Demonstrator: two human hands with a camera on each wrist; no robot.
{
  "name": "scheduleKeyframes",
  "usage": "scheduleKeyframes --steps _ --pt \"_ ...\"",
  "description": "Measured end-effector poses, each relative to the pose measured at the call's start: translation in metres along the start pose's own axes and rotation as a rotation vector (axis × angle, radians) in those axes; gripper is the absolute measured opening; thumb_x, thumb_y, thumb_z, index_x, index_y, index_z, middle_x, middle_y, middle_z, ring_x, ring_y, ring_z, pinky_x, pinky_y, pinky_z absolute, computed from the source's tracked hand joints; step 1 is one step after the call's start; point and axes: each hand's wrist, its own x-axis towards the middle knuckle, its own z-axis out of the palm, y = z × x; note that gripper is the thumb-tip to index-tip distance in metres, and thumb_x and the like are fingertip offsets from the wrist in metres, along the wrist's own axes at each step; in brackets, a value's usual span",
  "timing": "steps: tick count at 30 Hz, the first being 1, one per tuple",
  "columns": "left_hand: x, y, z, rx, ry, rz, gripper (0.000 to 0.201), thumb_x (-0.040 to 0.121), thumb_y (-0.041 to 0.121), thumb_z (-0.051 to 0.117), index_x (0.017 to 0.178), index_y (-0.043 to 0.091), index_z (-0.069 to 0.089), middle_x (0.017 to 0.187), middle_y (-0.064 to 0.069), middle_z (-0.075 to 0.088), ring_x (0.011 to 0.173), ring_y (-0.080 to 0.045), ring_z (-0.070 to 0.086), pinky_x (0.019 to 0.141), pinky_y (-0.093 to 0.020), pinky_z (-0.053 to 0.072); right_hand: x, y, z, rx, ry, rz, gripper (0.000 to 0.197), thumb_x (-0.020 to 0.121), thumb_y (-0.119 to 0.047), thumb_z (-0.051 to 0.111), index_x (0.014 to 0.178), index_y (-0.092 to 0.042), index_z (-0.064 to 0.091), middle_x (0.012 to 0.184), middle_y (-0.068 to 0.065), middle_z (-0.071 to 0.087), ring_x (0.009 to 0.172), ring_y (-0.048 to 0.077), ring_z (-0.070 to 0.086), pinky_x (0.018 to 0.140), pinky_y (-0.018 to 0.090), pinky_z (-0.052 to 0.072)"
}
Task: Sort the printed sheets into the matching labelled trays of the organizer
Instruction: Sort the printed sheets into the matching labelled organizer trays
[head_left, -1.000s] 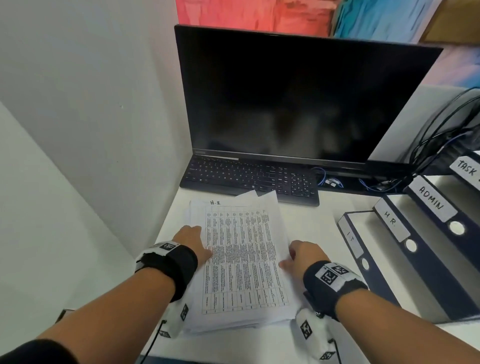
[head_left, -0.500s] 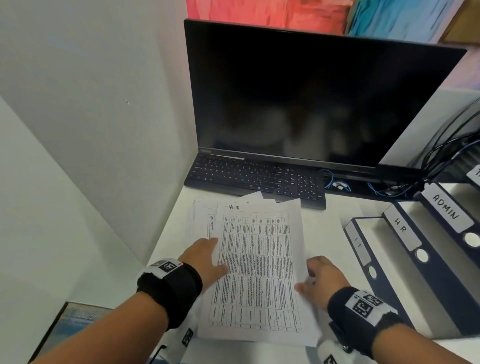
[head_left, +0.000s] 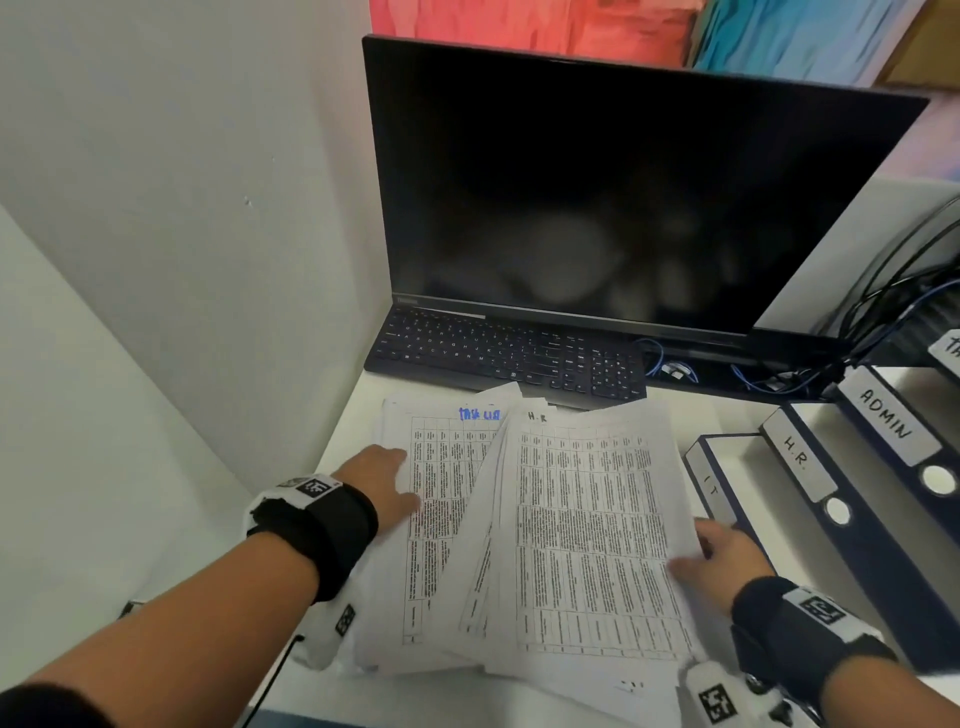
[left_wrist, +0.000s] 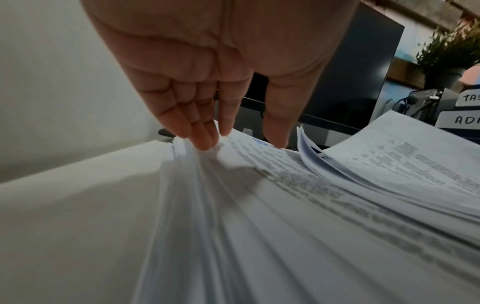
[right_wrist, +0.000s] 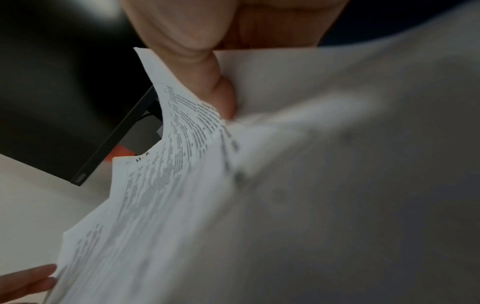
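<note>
Head view shows the right hand (head_left: 719, 564) pinching a few sheets (head_left: 587, 525) marked "H.R" by their right edge, lifted askew over the stack (head_left: 441, 519) on the desk (head_left: 343, 415), while the left hand (head_left: 382, 486) presses flat, fingers straight, on the stack beside the binders (head_left: 810, 488).

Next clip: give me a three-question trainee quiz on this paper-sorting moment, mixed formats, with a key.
1. True or false: the left hand lies flat on the white stack of printed sheets.
2. Which handwritten heading tops the white printed sheet pinched by the right hand? A) IT B) H.R C) ADMIN
3. Fill in: the navy tray between the IT and ADMIN trays is labelled ___.

Key: 1 true; 2 B; 3 H.R
</note>
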Motion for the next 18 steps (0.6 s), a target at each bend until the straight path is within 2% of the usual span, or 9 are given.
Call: scheduleKeyframes --steps 2,5,6,8,10,12,13,15,18 --pt "0.003 0.004 -0.003 0.004 -0.017 0.018 0.059 0.089 0.043 0.056 0.14 0.018 0.038 0.135 -0.003 0.047 0.121 -0.02 0.047 0.102 -0.03 0.038 0.003 0.002 0.001 -0.011 0.005 0.015 0.025 0.086 -0.007 0.062 0.109 -0.015 0.062 0.092 -0.001 0.066 0.086 0.018 0.06 0.081 0.033 0.054" --pt "0.002 0.019 -0.003 -0.026 -0.041 0.094 0.035 0.089 0.04 0.058 0.12 0.026 0.05 0.116 0.0 0.057 0.105 -0.018 0.055 0.09 -0.028 0.043 0.004 -0.002 0.008 0.021 -0.016 0.02 0.021 0.089 -0.017 0.06 0.11 -0.018 0.062 0.091 -0.005 0.067 0.086 0.014 0.062 0.08 0.032 0.054" --pt "0.001 0.024 -0.002 -0.018 -0.047 0.114 0.032 0.089 0.041 0.057 0.116 0.024 0.051 0.111 0.0 0.058 0.103 -0.019 0.055 0.087 -0.028 0.043 0.005 -0.004 0.01 0.017 -0.025 0.017 0.022 0.091 -0.021 0.058 0.112 -0.018 0.061 0.093 -0.005 0.067 0.086 0.014 0.062 0.081 0.032 0.054" --pt "0.001 0.033 0.001 -0.005 -0.073 0.124 0.046 0.089 0.043 0.055 0.127 0.017 0.048 0.119 -0.002 0.057 0.112 -0.022 0.054 0.092 -0.03 0.042 0.003 -0.01 0.016 0.001 -0.035 0.009 0.023 0.093 -0.026 0.055 0.114 -0.017 0.059 0.099 -0.002 0.067 0.088 0.016 0.062 0.081 0.031 0.053" --pt "0.004 0.038 0.006 -0.028 -0.087 0.109 0.064 0.089 0.044 0.055 0.143 0.018 0.034 0.136 -0.001 0.049 0.122 -0.02 0.048 0.103 -0.032 0.039 0.002 -0.015 0.022 -0.011 -0.038 -0.003 0.026 0.093 -0.027 0.055 0.117 -0.017 0.057 0.105 0.0 0.066 0.091 0.018 0.061 0.083 0.032 0.052" --pt "0.007 0.042 0.009 -0.078 -0.088 0.101 0.069 0.089 0.043 0.056 0.147 0.019 0.028 0.139 0.0 0.047 0.122 -0.018 0.048 0.104 -0.031 0.038 0.003 -0.017 0.026 -0.01 -0.039 -0.021 0.028 0.092 -0.024 0.057 0.119 -0.017 0.056 0.104 -0.002 0.065 0.092 0.017 0.06 0.084 0.03 0.052" --pt "0.009 0.044 0.01 -0.106 -0.091 0.098 0.069 0.089 0.041 0.057 0.147 0.018 0.028 0.136 0.001 0.048 0.12 -0.017 0.049 0.103 -0.029 0.039 0.002 -0.018 0.028 -0.002 -0.04 -0.034 0.027 0.091 -0.021 0.059 0.118 -0.018 0.057 0.101 -0.004 0.065 0.089 0.015 0.06 0.079 0.026 0.051" --pt "0.009 0.048 0.01 -0.124 -0.101 0.105 0.067 0.09 0.038 0.057 0.146 0.018 0.027 0.13 0.002 0.052 0.115 -0.016 0.051 0.099 -0.026 0.04 0.0 -0.02 0.028 0.022 -0.034 -0.06 0.02 0.089 -0.013 0.061 0.108 -0.018 0.061 0.093 -0.005 0.065 0.081 0.01 0.059 0.07 0.02 0.048" --pt "0.007 0.05 0.008 -0.068 -0.038 0.14 0.073 0.087 0.036 0.061 0.148 0.019 0.023 0.134 -0.001 0.046 0.119 -0.019 0.048 0.099 -0.029 0.039 -0.006 -0.021 0.027 0.019 -0.02 -0.092 0.01 0.084 -0.007 0.065 0.084 -0.017 0.065 0.087 0.005 0.068 0.081 0.016 0.063 0.076 0.031 0.056"
